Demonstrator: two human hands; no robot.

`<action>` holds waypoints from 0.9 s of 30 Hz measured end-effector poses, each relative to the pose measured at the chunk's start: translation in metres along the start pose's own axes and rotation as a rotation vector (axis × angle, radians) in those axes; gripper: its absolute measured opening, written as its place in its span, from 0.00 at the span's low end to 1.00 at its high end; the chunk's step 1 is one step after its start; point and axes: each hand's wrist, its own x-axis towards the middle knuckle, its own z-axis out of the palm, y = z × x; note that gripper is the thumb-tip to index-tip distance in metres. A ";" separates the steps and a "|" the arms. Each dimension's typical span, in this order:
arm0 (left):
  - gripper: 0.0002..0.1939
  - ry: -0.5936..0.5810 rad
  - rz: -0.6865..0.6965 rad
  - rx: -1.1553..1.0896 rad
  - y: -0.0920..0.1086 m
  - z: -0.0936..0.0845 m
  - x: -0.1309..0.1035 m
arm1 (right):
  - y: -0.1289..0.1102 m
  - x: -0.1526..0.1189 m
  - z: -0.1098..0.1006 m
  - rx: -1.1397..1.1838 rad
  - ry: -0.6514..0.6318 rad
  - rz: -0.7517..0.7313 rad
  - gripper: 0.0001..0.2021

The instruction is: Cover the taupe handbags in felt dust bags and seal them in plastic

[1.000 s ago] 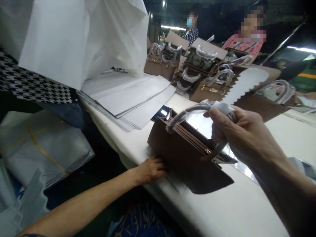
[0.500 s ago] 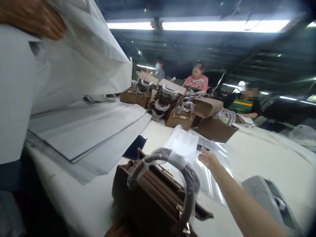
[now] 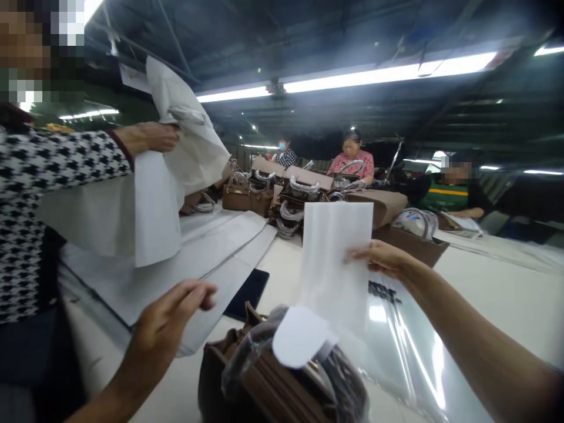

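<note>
My right hand (image 3: 385,258) pinches the right edge of a thin white translucent sheet (image 3: 332,264), held upright beyond the handbag. At the left, my left hand (image 3: 170,323) hovers over the table with loosely bent fingers and nothing visible in it. Between my arms stands a brown handbag (image 3: 259,382) with its top open; the lower part is out of frame. Clear film wraps its handles (image 3: 251,352), and a rounded white piece (image 3: 299,338) lies over them. Under my right forearm lies a clear plastic bag (image 3: 396,341) with dark print.
A dark phone (image 3: 249,294) lies beside large grey-white sheets (image 3: 220,235). Several brown handbags (image 3: 247,197) are heaped at the back. At the left, a co-worker in a checked sleeve (image 3: 66,158) holds up white wrapping (image 3: 189,135). Other people sit across the table (image 3: 493,288).
My right hand has lifted the white sheet from the table. My left hand has risen from beside the handbag. The co-worker's wrapping has moved back, and the view has shifted.
</note>
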 end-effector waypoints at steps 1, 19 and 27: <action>0.15 -0.080 -0.064 -0.077 0.008 0.008 0.016 | -0.006 -0.012 0.010 -0.011 -0.046 -0.023 0.14; 0.23 -0.497 -0.199 -0.715 0.043 0.079 0.059 | 0.014 -0.060 0.111 -0.091 -0.306 -0.465 0.39; 0.16 -0.259 -0.052 -0.471 0.064 0.035 0.026 | 0.028 -0.068 0.105 -0.251 -0.309 -0.656 0.10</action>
